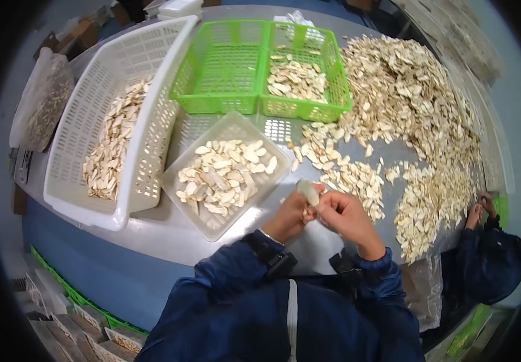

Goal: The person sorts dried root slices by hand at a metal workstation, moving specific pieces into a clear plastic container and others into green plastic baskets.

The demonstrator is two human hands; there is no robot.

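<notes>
Close in front of me at the table's near edge, my left hand [290, 216] is closed around a pale, elongated slice [307, 192], which sticks up past the fingers. My right hand [346, 218] meets it there, thumb and fingers pinched together at the slice's lower end; part of the grip is hidden. Left of the hands, a shallow translucent tray [213, 230] holds a loose layer of similar cream-coloured dried slices [223, 175]. Just beyond my right hand, more slices [354, 181] lie scattered on the metal table [179, 248].
A large pile of slices [405, 90] covers the table's right side. A long white perforated basket [122, 208] stands left, partly filled. Behind the tray are two joined green baskets [215, 104], the right one holding slices. A co-worker's hands [479, 208] are at the far right.
</notes>
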